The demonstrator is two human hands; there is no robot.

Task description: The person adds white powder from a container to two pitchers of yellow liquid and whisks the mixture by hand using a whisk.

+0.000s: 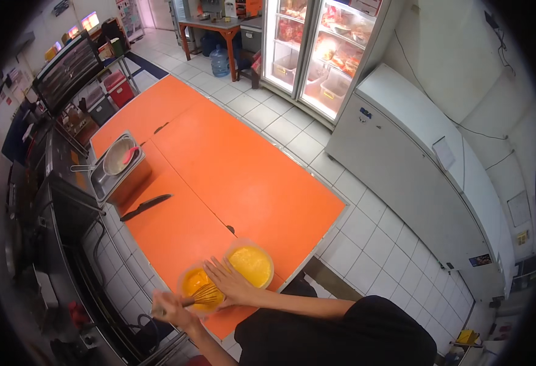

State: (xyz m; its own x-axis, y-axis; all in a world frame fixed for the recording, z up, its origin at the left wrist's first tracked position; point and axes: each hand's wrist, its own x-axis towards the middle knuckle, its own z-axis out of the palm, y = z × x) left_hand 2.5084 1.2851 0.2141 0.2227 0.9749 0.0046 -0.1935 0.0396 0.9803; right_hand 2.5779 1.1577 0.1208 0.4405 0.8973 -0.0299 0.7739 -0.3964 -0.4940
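My left hand (172,307), blurred, grips the handle of a wire whisk (207,294). The whisk's wires dip into orange-yellow liquid, seemingly egg (196,277), in a round translucent bowl (182,280) near the table's corner. Spread across that bowl's right side is my right hand (231,282), fingers apart, pressing against its rim and hiding part of it. A second round bowl (271,270) stands just beyond the right hand, holding a paler yellow, frothy liquid (249,265). Both bowls rest on an orange tabletop (249,174).
A large knife (146,207) lies at the table's left side. Behind it, a deep steel pan (135,176) carries a strainer (116,158) with a pink-red utensil (130,154). Black and steel kitchen equipment (66,196) lines the left. A chest freezer (386,151) and a lit glass-door refrigerator (302,87) stand right.
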